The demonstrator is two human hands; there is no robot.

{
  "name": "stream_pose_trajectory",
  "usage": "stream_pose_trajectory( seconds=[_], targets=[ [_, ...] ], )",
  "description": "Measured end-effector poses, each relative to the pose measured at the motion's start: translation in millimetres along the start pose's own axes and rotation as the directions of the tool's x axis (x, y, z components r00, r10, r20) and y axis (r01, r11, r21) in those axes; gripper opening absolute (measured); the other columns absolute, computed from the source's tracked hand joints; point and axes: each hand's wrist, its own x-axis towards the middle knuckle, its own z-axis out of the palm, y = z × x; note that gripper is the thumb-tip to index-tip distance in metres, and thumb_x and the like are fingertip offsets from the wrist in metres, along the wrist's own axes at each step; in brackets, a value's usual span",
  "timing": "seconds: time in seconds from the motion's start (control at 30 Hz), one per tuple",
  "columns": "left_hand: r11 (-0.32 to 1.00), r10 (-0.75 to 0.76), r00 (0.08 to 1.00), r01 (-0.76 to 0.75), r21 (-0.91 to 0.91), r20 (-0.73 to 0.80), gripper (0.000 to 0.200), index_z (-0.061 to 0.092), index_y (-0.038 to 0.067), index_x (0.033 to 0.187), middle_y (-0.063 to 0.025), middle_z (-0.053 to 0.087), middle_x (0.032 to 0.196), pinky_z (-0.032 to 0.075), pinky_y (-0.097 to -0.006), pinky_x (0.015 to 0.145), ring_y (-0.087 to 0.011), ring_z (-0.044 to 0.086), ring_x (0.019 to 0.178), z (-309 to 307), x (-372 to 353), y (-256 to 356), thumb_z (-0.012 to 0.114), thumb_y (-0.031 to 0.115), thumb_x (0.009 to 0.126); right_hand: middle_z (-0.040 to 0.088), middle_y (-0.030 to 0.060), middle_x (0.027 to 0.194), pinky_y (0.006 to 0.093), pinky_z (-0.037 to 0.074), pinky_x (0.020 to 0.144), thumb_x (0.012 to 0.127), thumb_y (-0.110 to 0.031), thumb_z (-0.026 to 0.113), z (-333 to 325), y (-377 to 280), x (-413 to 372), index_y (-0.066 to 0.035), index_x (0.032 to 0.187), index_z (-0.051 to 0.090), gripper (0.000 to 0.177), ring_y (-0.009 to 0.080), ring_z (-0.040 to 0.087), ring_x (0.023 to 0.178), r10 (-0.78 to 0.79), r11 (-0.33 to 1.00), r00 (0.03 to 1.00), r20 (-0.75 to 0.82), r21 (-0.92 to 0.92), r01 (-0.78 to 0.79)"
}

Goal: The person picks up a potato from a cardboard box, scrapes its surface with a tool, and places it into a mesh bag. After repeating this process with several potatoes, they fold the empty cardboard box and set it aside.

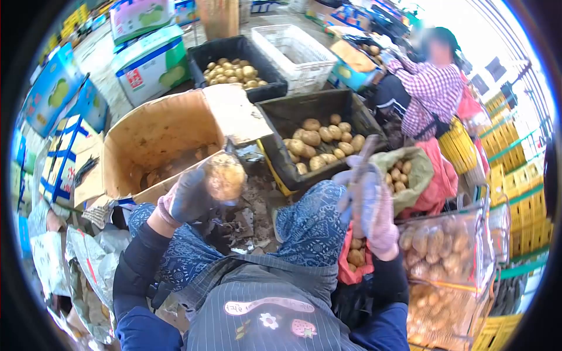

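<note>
My left hand, in a dirty grey-blue glove with a pink cuff, is closed around a large potato. The potato is held in front of the cardboard box, whose bottom holds soil and some potatoes. On the other side my right hand, gloved alike, is raised above my knee. Its fingers wrap a long, thin, brown blade-like tool that points up and away. Just ahead of it stands a black crate with several loose potatoes.
A green sack and a red bag of potatoes sit at my right, beside clear bags of potatoes. Farther off are another black crate, a white crate and fruit cartons. A person sits at upper right.
</note>
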Motion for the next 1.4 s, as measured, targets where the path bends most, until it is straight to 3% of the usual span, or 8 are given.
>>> stream_pose_trajectory(
  seconds=[0.3, 0.6, 0.77, 0.97, 1.03, 1.13, 1.2, 1.4],
  targets=[
    [0.995, -0.054, 0.992, 0.062, 0.073, -0.111, 0.077, 0.026, 0.006, 0.147, -0.0142, 0.051, 0.134, 0.054, -0.0398, 0.091, -0.0258, 0.056, 0.119, 5.4, -14.4, 15.1, 0.062, 0.044, 0.091, 0.064, 0.0095, 0.103, 0.0204, 0.046, 0.047, 0.100, -0.034, 0.049, 62.8, 56.3, 78.5, -0.004, 0.132, 0.043, 0.044, 0.0096, 0.059, 0.062, 0.300, 0.953, 0.912, 0.281, -0.126, -0.275],
    [0.987, -0.013, 0.982, 0.042, 0.152, -0.187, 0.086, 0.035, 0.005, 0.141, -0.0147, 0.062, 0.115, 0.055, -0.0256, 0.066, -0.0190, 0.066, 0.088, -14.6, -19.8, 4.0, 0.046, 0.070, 0.087, 0.063, 0.0109, 0.094, 0.0192, 0.048, 0.044, 0.101, -0.025, 0.050, 76.7, 74.1, 94.9, 0.000, 0.124, 0.048, 0.035, 0.0087, 0.059, 0.057, 0.290, 0.911, 0.893, 0.343, 0.187, -0.368],
    [0.953, -0.003, 0.934, 0.111, 0.282, -0.357, 0.093, 0.040, 0.008, 0.140, -0.0150, 0.060, 0.120, 0.055, -0.0279, 0.066, -0.0206, 0.065, 0.090, -14.2, -17.8, 1.6, 0.044, 0.079, 0.081, 0.062, 0.0062, 0.076, 0.0212, 0.047, 0.044, 0.101, -0.023, 0.050, 84.8, 72.0, 88.7, -0.002, 0.117, 0.050, 0.027, 0.0092, 0.058, 0.053, 0.454, 0.854, 0.705, 0.546, -0.041, -0.519],
    [0.945, 0.068, 0.907, 0.074, 0.318, -0.415, 0.090, 0.040, 0.008, 0.141, -0.0105, 0.061, 0.119, 0.055, -0.0293, 0.069, -0.0194, 0.065, 0.092, -14.8, -10.0, -2.5, 0.042, 0.077, 0.084, 0.061, 0.0107, 0.072, 0.0323, 0.050, 0.056, 0.097, -0.019, 0.053, 94.8, 83.6, 88.9, -0.002, 0.101, 0.053, 0.017, 0.0209, 0.064, 0.062, 0.056, 0.962, 0.710, 0.702, -0.227, 0.149],
    [0.949, 0.077, 0.888, 0.074, 0.306, -0.453, 0.087, 0.040, 0.008, 0.141, -0.0114, 0.062, 0.115, 0.055, -0.0298, 0.068, -0.0204, 0.064, 0.093, -6.4, -5.5, -1.0, 0.037, 0.076, 0.087, 0.061, 0.0205, 0.084, 0.0448, 0.050, 0.067, 0.093, -0.016, 0.055, 100.1, 88.1, 81.8, -0.003, 0.106, 0.052, 0.019, 0.0438, 0.060, 0.082, -0.002, 0.881, 0.575, 0.818, -0.271, 0.389],
    [0.978, 0.050, 0.877, 0.054, 0.200, -0.478, 0.080, 0.040, 0.006, 0.140, -0.0149, 0.063, 0.112, 0.054, -0.0325, 0.078, -0.0218, 0.063, 0.099, -14.1, -3.3, 0.5, 0.031, 0.070, 0.093, 0.063, 0.0190, 0.094, 0.0402, 0.053, 0.066, 0.094, -0.019, 0.052, 101.5, 99.5, 76.0, -0.002, 0.119, 0.054, 0.031, 0.0387, 0.064, 0.082, 0.020, 0.872, 0.415, 0.909, -0.219, 0.438],
    [0.883, 0.225, 0.842, 0.037, 0.469, -0.491, 0.076, 0.039, 0.006, 0.141, -0.0151, 0.063, 0.112, 0.052, -0.0342, 0.085, -0.0224, 0.062, 0.103, -28.6, -1.5, -8.9, 0.031, 0.067, 0.095, 0.062, 0.0191, 0.089, 0.0410, 0.052, 0.068, 0.096, -0.024, 0.051, 97.5, 98.1, 79.9, -0.002, 0.114, 0.053, 0.029, 0.0390, 0.063, 0.080, -0.050, 0.920, 0.526, 0.849, -0.166, 0.355],
    [0.965, 0.077, 0.840, -0.198, -0.171, -0.538, 0.071, 0.034, 0.008, 0.145, -0.0142, 0.059, 0.122, 0.048, -0.0382, 0.096, -0.0262, 0.060, 0.109, -3.7, 6.7, 1.3, 0.039, 0.060, 0.096, 0.062, 0.0023, 0.076, 0.0205, 0.047, 0.049, 0.100, -0.030, 0.052, 84.0, 80.1, 80.9, -0.002, 0.114, 0.056, 0.031, 0.0061, 0.058, 0.058, 0.404, 0.911, 0.761, 0.507, -0.148, -0.385]
  ],
)
